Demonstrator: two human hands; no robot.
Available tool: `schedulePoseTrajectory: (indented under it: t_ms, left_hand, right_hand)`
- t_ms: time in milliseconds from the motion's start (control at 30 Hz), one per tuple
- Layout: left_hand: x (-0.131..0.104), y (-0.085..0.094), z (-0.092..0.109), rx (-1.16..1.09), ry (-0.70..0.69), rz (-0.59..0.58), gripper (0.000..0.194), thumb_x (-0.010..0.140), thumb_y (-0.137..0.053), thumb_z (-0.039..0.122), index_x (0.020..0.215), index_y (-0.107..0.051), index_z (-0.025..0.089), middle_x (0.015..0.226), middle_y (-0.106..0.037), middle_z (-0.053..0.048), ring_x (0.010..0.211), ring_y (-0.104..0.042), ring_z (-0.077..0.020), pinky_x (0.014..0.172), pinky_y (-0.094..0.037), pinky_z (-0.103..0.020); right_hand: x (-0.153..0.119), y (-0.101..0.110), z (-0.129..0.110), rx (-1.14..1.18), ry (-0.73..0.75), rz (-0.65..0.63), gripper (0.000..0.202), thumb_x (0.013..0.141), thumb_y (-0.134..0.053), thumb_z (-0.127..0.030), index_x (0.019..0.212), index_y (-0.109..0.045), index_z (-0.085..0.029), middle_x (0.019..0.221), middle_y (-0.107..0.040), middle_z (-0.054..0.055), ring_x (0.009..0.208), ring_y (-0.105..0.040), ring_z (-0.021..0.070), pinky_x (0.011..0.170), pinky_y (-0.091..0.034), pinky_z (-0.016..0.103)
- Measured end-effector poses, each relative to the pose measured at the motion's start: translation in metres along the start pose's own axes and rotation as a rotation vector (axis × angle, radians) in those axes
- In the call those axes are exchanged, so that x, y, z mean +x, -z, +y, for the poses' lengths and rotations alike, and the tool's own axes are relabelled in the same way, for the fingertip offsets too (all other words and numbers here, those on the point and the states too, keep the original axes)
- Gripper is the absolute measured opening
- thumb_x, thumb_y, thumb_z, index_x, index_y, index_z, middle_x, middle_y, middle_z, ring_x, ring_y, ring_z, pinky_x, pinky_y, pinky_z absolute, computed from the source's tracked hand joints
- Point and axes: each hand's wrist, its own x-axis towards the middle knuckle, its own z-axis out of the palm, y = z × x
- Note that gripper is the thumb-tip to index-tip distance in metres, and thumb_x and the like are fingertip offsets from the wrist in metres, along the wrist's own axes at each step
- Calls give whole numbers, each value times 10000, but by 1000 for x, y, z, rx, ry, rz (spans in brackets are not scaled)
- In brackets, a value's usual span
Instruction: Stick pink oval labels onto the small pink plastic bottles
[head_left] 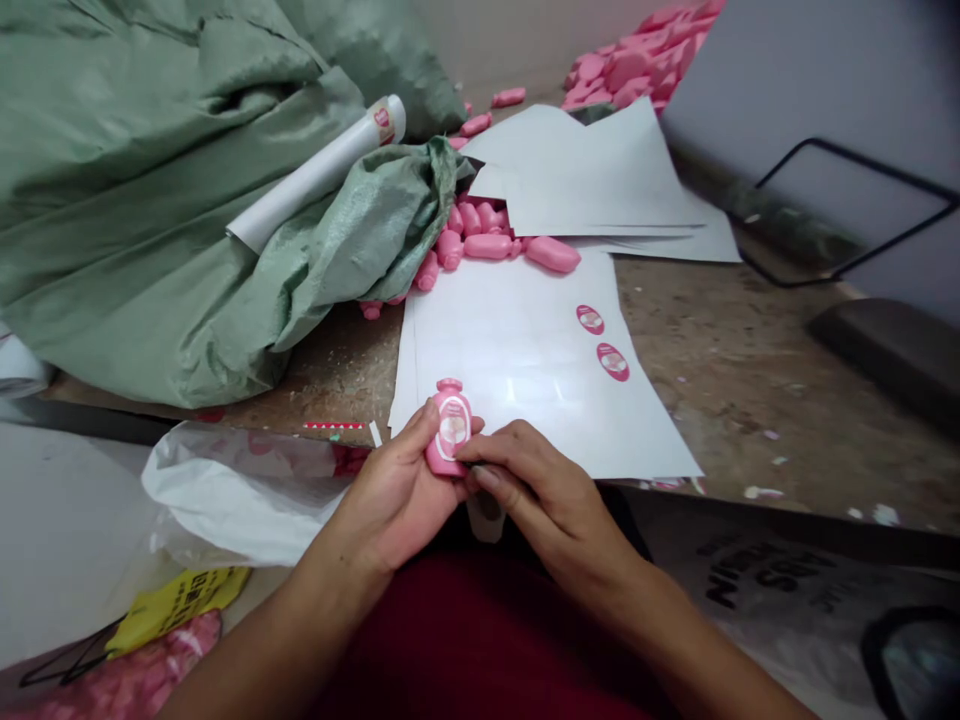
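Note:
My left hand (401, 485) is closed around a small pink bottle (453, 432), its front turned up and its cap end pointing away from me. An oval label with a white rim covers much of the bottle's front. My right hand (536, 475) has thumb and forefinger pinched together at the bottle's lower right, near the label's edge. Something thin and dark shows between those fingers, too small to make out. Just beyond my hands lies a white sticker sheet (517, 370) with two oval pink stickers (601, 342) on its right side.
Pink bottles (487, 245) spill from a green woven sack (150, 200) at left. A white paper roll (322, 170) rests on the sack. More sheets (600, 180) lie behind, and a pink heap (637, 60) is at the back. A white plastic bag (232, 490) hangs below the table edge.

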Motion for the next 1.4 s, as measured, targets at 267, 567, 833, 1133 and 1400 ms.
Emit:
schedulePoseTrajectory:
  t_ms: [267, 567, 833, 1133, 1400]
  left_hand:
    - [3, 6, -3, -8, 17, -23, 231, 1033, -425, 272, 1009, -615, 144, 889, -646, -73, 725, -616, -122, 668, -517, -254]
    - [1, 0, -11, -47, -13, -126, 206, 1024, -444, 228, 1053, -631, 145, 890, -619, -52, 736, -597, -110, 661, -483, -215]
    - [-1, 1, -15, -52, -22, -168, 211, 1019, -454, 222, 1082, -644, 156, 866, -596, -25, 705, -574, -100, 685, -498, -231]
    - [2, 5, -14, -102, -25, -214, 208, 1009, -483, 235, 1127, -639, 165, 928, -623, -44, 758, -613, -113, 733, -532, -244]
    - [4, 5, -11, -134, -14, -189, 247, 1003, -492, 231, 1213, -612, 180, 903, -631, -44, 755, -630, -120, 755, -528, -247]
  right_hand:
    - [0, 15, 0, 99, -76, -109, 276, 1007, -460, -224, 1117, -707, -277, 855, -635, 17, 770, -637, 147, 716, -513, 279]
    - [1, 10, -10, -309, 207, 91, 146, 956, -546, -147, 958, -682, -203, 795, -664, 22, 728, -615, 167, 639, -443, 295]
    - [3, 4, -7, -170, 149, 64, 145, 938, -494, -94, 897, -574, -208, 839, -621, 38, 739, -595, 179, 660, -483, 296]
    - [5, 5, -12, -49, 108, 168, 133, 965, -511, -141, 885, -574, -227, 843, -626, 29, 790, -614, 178, 703, -501, 301]
    - [5, 6, -14, -275, 274, 215, 208, 888, -483, -46, 911, -603, -214, 812, -670, 35, 737, -623, 185, 645, -470, 315]
